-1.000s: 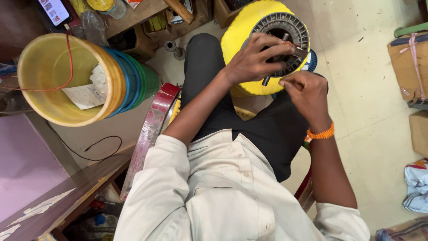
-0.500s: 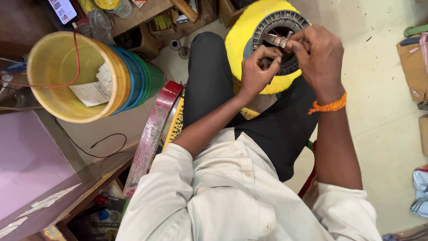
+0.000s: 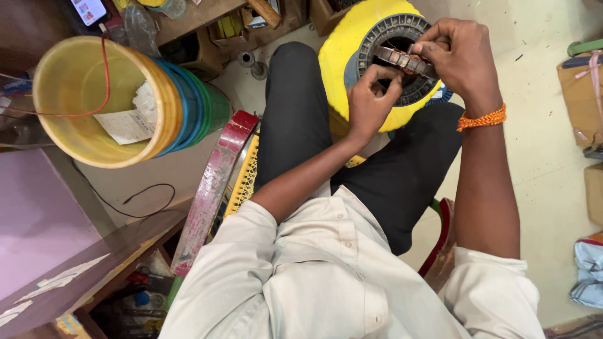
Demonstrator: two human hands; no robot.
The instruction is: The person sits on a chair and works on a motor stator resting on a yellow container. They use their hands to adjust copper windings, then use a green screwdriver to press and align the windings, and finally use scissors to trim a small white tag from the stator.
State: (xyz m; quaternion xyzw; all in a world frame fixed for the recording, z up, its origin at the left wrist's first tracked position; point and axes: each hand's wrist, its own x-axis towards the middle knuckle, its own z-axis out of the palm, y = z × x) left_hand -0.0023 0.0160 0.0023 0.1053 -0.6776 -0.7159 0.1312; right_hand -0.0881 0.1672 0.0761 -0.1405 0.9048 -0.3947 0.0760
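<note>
A big yellow spool (image 3: 342, 59) with a grey ribbed hub (image 3: 383, 31) rests against my knees, in front of my black trousers. Just above the hub I hold a small brownish metal bar made of segments (image 3: 401, 60). My left hand (image 3: 370, 97) pinches its near side from below with fingertips. My right hand (image 3: 458, 53), with an orange band on the wrist, grips its right end from above.
A stack of plastic buckets (image 3: 157, 81), yellow innermost, lies on its side at left with paper and a red wire in it. A red seat edge (image 3: 213, 188) runs beside my left leg. Cardboard boxes (image 3: 581, 94) stand at right, wooden shelves along the top.
My right hand has come up from the spool's lower right edge to its hub. Both hands now hold the metal bar above the hub, where before the left hand lay on the hub.
</note>
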